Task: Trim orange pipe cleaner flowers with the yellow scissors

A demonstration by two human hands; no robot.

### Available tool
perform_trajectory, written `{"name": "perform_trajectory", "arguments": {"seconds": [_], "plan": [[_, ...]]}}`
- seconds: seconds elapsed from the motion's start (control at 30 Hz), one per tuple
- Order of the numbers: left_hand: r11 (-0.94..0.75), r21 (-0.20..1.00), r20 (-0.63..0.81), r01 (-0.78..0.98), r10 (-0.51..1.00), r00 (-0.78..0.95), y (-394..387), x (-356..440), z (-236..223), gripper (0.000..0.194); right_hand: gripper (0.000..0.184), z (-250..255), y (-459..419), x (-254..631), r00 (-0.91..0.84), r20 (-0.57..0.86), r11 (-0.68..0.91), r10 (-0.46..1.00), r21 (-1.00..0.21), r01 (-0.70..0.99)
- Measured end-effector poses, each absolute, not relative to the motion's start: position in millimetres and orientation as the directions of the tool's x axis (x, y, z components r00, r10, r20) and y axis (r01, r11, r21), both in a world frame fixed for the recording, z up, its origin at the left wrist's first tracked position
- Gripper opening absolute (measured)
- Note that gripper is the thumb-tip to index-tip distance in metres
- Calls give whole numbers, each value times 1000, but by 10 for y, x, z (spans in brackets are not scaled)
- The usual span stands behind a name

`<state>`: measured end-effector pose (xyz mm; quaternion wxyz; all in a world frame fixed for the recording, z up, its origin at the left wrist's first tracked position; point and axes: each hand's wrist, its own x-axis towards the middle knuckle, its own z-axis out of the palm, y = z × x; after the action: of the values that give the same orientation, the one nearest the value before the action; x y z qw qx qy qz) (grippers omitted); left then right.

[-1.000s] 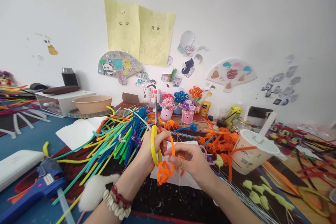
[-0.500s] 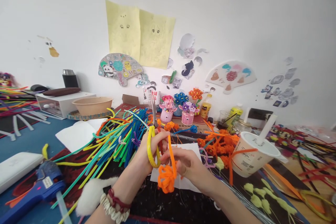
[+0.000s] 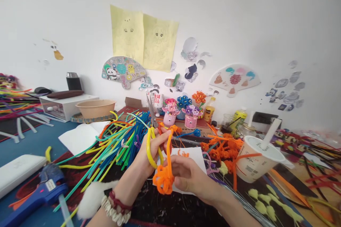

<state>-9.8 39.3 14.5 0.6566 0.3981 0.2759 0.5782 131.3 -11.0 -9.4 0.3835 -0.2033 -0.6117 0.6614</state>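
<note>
I am pinching the orange pipe-cleaner flower [image 3: 163, 179] in my right hand [image 3: 190, 177], low over the worktop [image 3: 173, 209], its stem rising to the scissors [image 3: 153, 133]. My left hand [image 3: 149, 152] is gripping their yellow handles, blades pointing up, slightly parted, beside the heap of coloured pipe cleaners [image 3: 117, 142].

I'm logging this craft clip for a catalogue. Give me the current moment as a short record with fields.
Left hand: grips yellow-handled scissors, blades pointing up
Right hand: pinches an orange pipe-cleaner flower
Left of hands: pile of pipe cleaners, blue glue gun
Right of hands: paper cup with straw
Wall: two yellow drawings
</note>
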Motion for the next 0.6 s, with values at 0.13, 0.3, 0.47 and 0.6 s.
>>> {"name": "perform_trajectory", "arguments": {"seconds": [0.13, 0.3, 0.47, 0.6], "plan": [[30, 845, 85, -533, 978, 190, 378, -81, 122, 32, 62, -93, -115, 1302, -599, 168, 2, 783, -963, -268], [-19, 870, 108, -492, 982, 153, 389, -65, 86, 33, 41, -77, -136, 1308, -592, 186, 64, 784, -973, -221], [-75, 914, 130, -398, 985, 113, 408, -56, 69, 31, 33, -50, -130, 1332, -527, 229, 151, 818, -971, -187], [-122, 944, 150, -306, 986, 68, 407, -90, 101, 32, 26, 18, -94, 1406, -430, 332, 329, 840, -941, -84]]}}
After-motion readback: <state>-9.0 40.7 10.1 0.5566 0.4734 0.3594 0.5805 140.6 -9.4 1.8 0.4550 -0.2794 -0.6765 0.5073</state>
